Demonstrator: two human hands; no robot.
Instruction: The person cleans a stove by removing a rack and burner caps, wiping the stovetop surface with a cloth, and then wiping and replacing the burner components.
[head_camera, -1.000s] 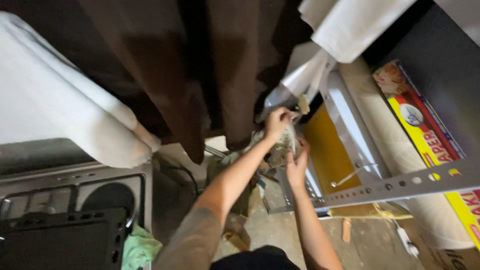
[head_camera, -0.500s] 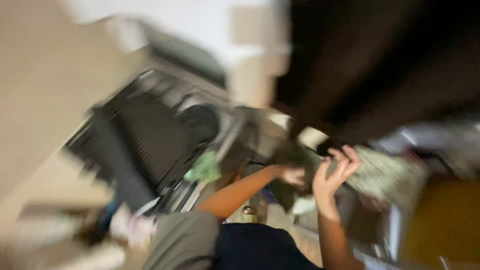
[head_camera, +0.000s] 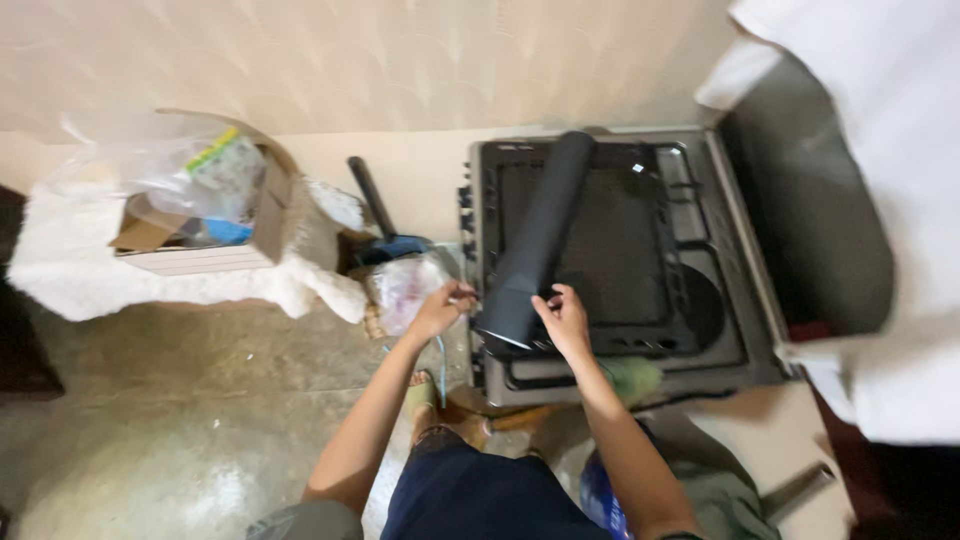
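Both hands, left hand (head_camera: 443, 305) and right hand (head_camera: 565, 312), pinch the black tube's (head_camera: 537, 240) six-o'clock end (loosely); it could roll off the stove (head_camera: 700, 300).

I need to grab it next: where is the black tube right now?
In the head view, the black tube lies slanted across the left part of the stove top, its lower end between the left hand and right hand.

Packages we see on the floor by the wall

We see a cardboard box (head_camera: 205, 235) at left on a white fluffy mat, a clear plastic bag (head_camera: 165, 165) with a green-and-yellow packet (head_camera: 228, 160) bulging from it; a smaller crumpled clear bag (head_camera: 408, 288) lies beside the stove.
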